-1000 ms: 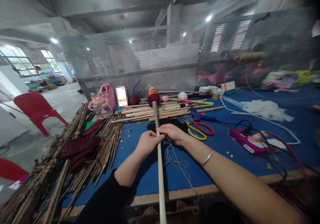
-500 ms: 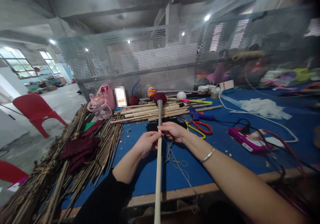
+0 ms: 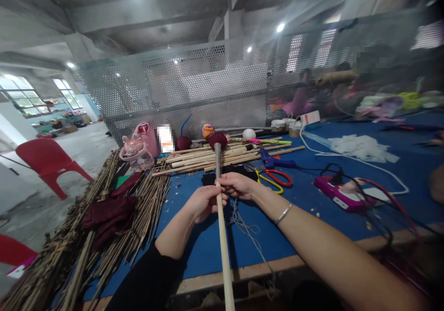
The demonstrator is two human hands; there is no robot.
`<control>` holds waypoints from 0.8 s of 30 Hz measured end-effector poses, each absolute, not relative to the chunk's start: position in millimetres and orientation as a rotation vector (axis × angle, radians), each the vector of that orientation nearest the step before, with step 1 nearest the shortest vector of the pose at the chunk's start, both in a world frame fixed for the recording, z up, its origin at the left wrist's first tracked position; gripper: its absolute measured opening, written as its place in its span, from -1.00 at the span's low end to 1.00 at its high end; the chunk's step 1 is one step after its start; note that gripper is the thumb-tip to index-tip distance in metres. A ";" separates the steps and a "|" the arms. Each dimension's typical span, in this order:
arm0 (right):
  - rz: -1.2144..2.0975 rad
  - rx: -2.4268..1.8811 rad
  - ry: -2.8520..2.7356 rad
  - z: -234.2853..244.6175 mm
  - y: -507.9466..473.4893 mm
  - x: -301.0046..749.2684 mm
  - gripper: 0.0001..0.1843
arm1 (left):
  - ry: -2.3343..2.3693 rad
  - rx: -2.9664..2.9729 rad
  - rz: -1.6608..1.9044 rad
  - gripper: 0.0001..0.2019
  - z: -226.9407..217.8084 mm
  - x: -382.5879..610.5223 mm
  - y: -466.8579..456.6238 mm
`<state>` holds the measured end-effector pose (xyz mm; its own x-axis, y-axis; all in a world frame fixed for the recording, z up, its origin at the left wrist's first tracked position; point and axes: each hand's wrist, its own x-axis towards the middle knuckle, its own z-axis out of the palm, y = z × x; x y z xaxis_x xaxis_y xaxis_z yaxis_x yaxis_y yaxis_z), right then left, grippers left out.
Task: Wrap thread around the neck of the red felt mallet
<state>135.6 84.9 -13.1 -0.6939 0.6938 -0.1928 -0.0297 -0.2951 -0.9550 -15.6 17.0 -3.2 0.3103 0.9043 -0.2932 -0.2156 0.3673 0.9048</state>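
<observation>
A pale wooden stick (image 3: 225, 255) points away from me, with a dark red ball (image 3: 218, 140) on its far end. Below the ball, grey string wrapping (image 3: 218, 160) covers its upper part. My left hand (image 3: 204, 203) is closed round the stick just under the wrapping. Thumb and fingers of my right hand (image 3: 238, 184) pinch at the wrapping's lower end, on the right side. Loose grey string (image 3: 250, 230) trails from beneath the hands over the table edge; the pinched bit is mostly hidden by the fingers. Black cloth (image 3: 210, 177) lies behind the hands.
Thin brown twigs (image 3: 138, 227) and dark red cloth (image 3: 109, 216) are at left. Behind lie pale sticks (image 3: 194, 160), scissors (image 3: 279, 179) and a blue glue gun (image 3: 277, 160). A purple power strip (image 3: 333, 195) with cords sits right. Perforated metal panels (image 3: 208, 84) stand behind the blue table (image 3: 298, 237).
The stick's near end has swung right, and its ball end has shifted slightly left. Both hands keep their hold near the wrapping's lower end. The whole view has shifted a little.
</observation>
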 end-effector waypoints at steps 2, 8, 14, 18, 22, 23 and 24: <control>1.937 -0.894 -1.539 -16.3 83.9 132.3 -0.71 | 1.066 0.971 0.852 -0.72 -6.2 -17.4 17.7; 1.930 -0.939 -1.550 -14.2 80.7 129.8 -0.69 | 1.161 1.065 0.889 -0.66 -8.7 -17.6 18.4; 2.000 -0.830 -1.519 -14.3 81.9 131.1 -0.68 | 0.995 0.907 0.855 -0.75 -1.8 -14.0 15.4; 1.835 -0.934 -1.624 -22.1 82.7 126.3 -0.68 | 1.197 1.069 0.871 -0.66 -7.7 -14.2 16.8; 1.936 -0.890 -1.573 -20.3 82.6 126.9 -0.68 | 1.124 1.060 0.919 -0.66 -9.6 -15.5 18.0; 1.994 -0.856 -1.543 -18.8 82.4 127.6 -0.69 | 1.076 1.024 0.914 -0.67 -8.6 -16.0 17.8; 2.045 -0.827 -1.515 -17.4 82.2 128.1 -0.68 | 1.028 0.985 0.901 -0.70 -7.2 -16.5 17.4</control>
<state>128.1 82.2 -17.4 -0.7125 0.6746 -0.1930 -0.0118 -0.2866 -0.9580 -16.5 17.4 -7.2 0.2670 0.9286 -0.2578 -0.1344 0.3008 0.9442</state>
